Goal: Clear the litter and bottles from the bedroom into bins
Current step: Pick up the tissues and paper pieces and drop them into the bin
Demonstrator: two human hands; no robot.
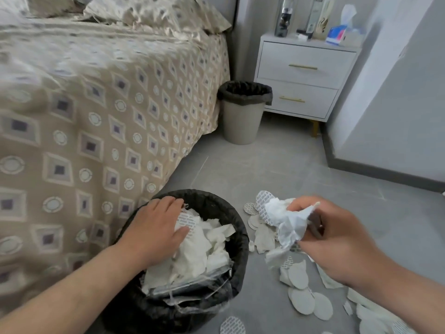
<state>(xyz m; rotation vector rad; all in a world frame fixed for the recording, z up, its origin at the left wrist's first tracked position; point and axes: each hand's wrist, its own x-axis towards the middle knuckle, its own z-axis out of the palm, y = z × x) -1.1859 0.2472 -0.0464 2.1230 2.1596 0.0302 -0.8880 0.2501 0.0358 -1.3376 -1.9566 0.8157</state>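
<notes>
Beside the bed (96,121) — a black-lined round bin (218,201) of white paper scraps (204,249).
Left hand (156,229) presses them, fingers flat; right hand (337,239) pinches a crumpled white paper wad (287,220) beside the bin's rim.

Two hands (154,227) (337,239), two bins (240,121) (237,227), one nightstand (301,54), one bottle (285,15) — one crumpled paper (289,220), roughly ten discs (302,301)

The near bin (224,208) is full of paper nearly to its rim, and my left hand (156,225) lies across its mouth, so I see little room there. The bed (96,116) stands just beside it on the left. Ahead, the floor (265,165) is bare up to the far bin (242,121), which sits between the bed and the nightstand (301,75). On the right, paper discs (303,300) cover the floor below my right hand (337,242), which pinches crumpled paper (289,222).
</notes>
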